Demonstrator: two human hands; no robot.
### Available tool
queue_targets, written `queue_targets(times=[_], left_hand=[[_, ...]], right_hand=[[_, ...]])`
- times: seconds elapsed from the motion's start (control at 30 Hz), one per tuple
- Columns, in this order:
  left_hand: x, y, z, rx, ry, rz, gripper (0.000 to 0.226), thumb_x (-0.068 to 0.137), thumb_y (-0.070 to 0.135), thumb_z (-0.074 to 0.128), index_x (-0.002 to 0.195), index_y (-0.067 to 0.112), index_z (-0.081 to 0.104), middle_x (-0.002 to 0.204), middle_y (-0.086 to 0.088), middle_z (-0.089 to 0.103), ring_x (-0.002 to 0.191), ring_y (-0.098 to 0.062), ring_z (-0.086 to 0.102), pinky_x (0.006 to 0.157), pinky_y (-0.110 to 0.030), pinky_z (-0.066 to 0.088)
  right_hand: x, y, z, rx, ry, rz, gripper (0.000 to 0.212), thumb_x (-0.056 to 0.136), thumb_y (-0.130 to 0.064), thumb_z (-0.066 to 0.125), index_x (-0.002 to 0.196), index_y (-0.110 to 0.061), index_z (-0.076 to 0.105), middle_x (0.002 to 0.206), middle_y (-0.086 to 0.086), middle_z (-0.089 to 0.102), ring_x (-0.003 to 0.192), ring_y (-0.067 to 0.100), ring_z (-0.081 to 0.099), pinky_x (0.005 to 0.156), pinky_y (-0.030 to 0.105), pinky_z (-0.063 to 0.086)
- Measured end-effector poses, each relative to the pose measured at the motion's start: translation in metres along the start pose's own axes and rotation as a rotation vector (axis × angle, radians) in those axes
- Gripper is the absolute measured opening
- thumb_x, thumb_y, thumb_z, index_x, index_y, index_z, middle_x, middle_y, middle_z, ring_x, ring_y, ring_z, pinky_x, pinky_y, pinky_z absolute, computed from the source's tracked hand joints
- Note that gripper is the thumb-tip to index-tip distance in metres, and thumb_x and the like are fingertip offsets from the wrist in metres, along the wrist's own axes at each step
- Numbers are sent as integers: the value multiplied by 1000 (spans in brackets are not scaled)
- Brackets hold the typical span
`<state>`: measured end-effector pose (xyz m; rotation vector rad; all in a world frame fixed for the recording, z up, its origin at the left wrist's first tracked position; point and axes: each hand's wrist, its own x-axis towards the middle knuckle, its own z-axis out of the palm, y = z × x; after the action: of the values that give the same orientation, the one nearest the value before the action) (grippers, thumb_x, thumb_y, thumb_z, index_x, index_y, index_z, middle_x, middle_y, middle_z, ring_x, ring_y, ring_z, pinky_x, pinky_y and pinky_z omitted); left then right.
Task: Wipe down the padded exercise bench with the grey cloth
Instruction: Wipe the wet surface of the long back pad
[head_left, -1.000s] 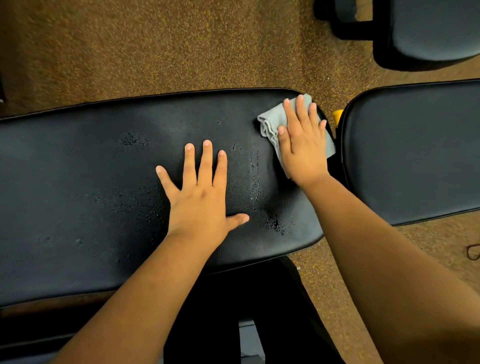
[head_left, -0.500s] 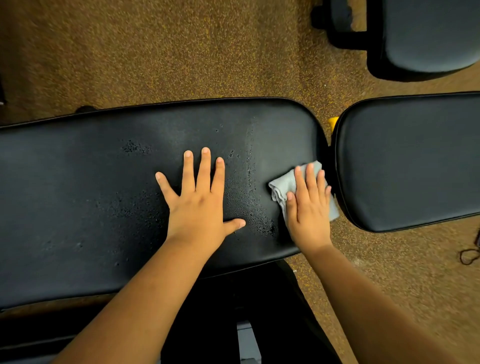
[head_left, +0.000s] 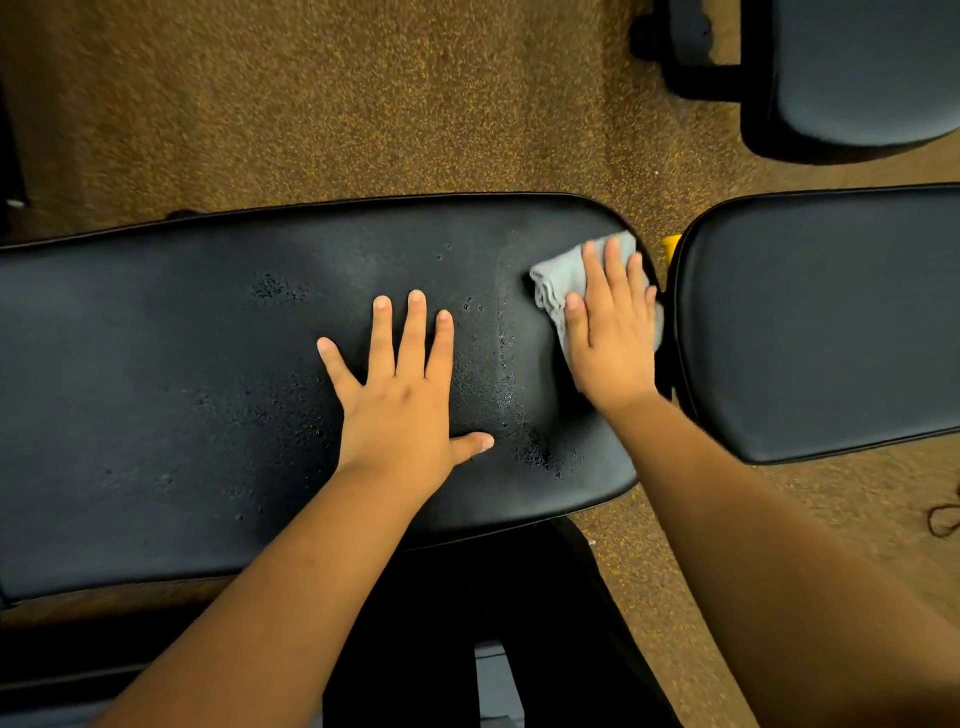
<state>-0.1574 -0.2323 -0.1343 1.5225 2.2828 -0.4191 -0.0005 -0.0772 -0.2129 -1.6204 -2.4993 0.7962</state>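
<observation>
Your right hand (head_left: 613, 332) lies flat on the grey cloth (head_left: 558, 280), fingers straight and close together, pressing it onto the padded bench (head_left: 182, 389). The grip there is released: nothing curled round the cloth, only palm and fingers laid on top. The cloth is folded or bunched, its layered edge showing at the left of your fingers. It sits at the far right end of the bench pad, close to the rounded end, and a strip of it shows past your little finger at the pad's right edge.

Your left hand (head_left: 400, 395) rests palm down near the middle of the same pad, fingers spread and straight, thumb stuck out to the right. That grip is released too and holds nothing. The two hands are apart, with bare pad between them.

Wet droplets (head_left: 506, 374) bead on the black pad between your hands, running in a rough band from far side to near side. More speckles (head_left: 270, 286) lie left of your left hand.

A second black pad (head_left: 831, 322) lies just right of the bench end, with a narrow gap between the two. A small yellow part (head_left: 671, 243) shows in that gap. Speckled brown flooring (head_left: 363, 104) surrounds everything. Another dark padded seat (head_left: 857, 78) sits at top right. A thin dark cord (head_left: 943, 514) lies on the floor at the right edge.
</observation>
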Motion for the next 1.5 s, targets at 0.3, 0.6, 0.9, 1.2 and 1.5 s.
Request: queue_targets(times=[0.3, 0.6, 0.9, 1.2, 1.5], left_hand=[[1, 0, 0, 6, -11, 2, 126, 65, 88, 46, 153, 18, -11, 160, -9, -17, 146, -36, -15, 106, -75, 6], [1, 0, 0, 1, 3, 2, 127, 64, 88, 49, 153, 18, -8, 161, -9, -14, 147, -35, -14, 106, -75, 7], [0, 1, 0, 20, 12, 3, 126, 65, 89, 46, 153, 18, -8, 160, -9, -14, 147, -35, -14, 106, -75, 8], [0, 0, 0, 17, 11, 9, 124, 66, 88, 46, 153, 18, -8, 160, -9, -14, 147, -35, -14, 106, -74, 6], [0, 2, -1, 17, 5, -1, 126, 64, 89, 46, 153, 19, -9, 160, -8, -15, 147, -34, -15, 107, -74, 7]], right_hand=[[-144, 7, 22, 23, -98, -20, 56, 104, -43, 20, 156, -24, 10, 165, 0, 3, 152, 25, -5, 120, 53, 4], [-49, -9, 7, -35, -83, -15, 60, 101, -46, 17, 156, -23, 17, 165, 5, 7, 151, 33, 1, 118, 54, 4], [-102, -16, 16, 9, -95, -51, 57, 103, -43, 21, 156, -25, 10, 164, 0, 2, 151, 26, -5, 120, 50, 1], [-145, -6, 18, -14, -145, -110, 55, 105, -41, 22, 156, -27, 12, 165, -3, 1, 152, 24, -7, 121, 37, -9], [-89, -14, 18, -37, -56, -19, 57, 102, -42, 21, 156, -22, 19, 164, 5, 8, 151, 32, 2, 119, 51, 4]])
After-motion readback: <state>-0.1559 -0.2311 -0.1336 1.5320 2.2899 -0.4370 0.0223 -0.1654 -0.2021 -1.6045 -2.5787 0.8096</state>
